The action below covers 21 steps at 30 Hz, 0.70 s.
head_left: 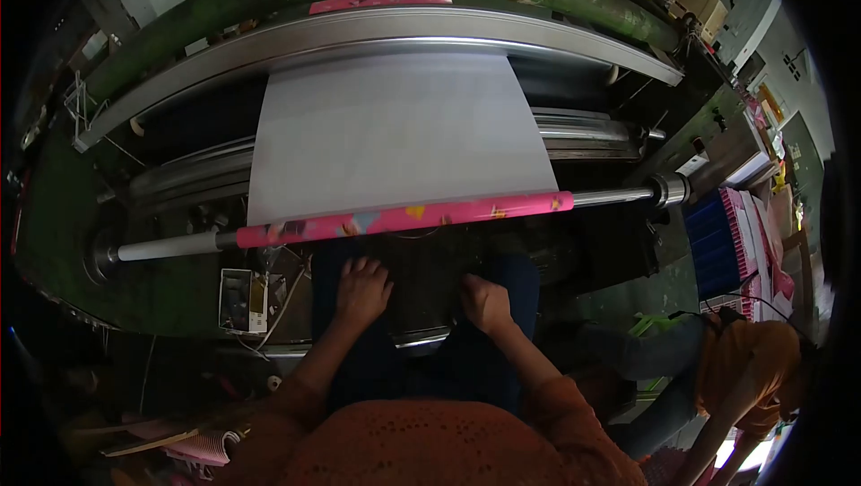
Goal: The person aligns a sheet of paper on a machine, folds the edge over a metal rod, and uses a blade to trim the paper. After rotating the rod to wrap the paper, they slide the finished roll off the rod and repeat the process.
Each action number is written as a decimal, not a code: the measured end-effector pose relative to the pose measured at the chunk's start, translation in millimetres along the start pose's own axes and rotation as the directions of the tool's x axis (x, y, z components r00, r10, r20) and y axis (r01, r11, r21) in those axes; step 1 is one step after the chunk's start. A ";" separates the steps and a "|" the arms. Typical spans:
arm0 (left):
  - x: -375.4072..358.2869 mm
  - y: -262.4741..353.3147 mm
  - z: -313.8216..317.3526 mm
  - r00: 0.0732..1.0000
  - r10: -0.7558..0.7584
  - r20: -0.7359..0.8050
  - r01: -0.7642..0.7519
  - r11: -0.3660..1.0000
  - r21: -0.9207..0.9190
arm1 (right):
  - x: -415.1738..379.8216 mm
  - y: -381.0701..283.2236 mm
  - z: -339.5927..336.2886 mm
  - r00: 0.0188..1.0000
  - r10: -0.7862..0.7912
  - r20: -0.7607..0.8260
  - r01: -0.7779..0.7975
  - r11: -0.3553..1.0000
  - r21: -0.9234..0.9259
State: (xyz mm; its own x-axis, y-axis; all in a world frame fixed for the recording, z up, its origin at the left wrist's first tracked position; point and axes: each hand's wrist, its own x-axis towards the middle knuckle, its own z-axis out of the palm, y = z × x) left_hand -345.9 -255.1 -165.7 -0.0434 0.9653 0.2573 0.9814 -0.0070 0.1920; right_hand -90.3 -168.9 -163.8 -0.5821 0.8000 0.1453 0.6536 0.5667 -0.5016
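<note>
My left hand [362, 291] rests on my left thigh with its fingers stretched out, holding nothing. On my right thigh my right hand [485, 303] is curled into a fist, and nothing shows in it. Just beyond both hands, apart from them, lies a pink printed roll [404, 218] on a metal shaft [614, 197]. A wide white sheet [404, 127] runs from the roll up under a metal crossbar [377, 27]. A white tube [170, 246] sits on the shaft's left part.
A round metal collar [670, 190] holds the shaft's right end. A small box of parts [242, 300] stands left of my knees. Pink and blue stacked goods [722, 239] are at the right. Another person [749, 369] in an orange top bends over at lower right.
</note>
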 end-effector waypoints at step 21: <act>-3.4 3.2 23.3 0.998 0.032 -0.047 -0.032 0.999 -0.009 | 30.9 -60.9 -40.1 0.957 -0.063 0.284 0.018 0.987 0.157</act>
State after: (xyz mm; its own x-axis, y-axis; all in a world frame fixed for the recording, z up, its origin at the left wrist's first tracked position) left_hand -338.3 -252.4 -188.0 -0.0211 0.9513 0.3074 0.9805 -0.0404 0.1923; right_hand -128.8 -170.9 -94.6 -0.7353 0.6740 -0.0717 0.5588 0.5430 -0.6268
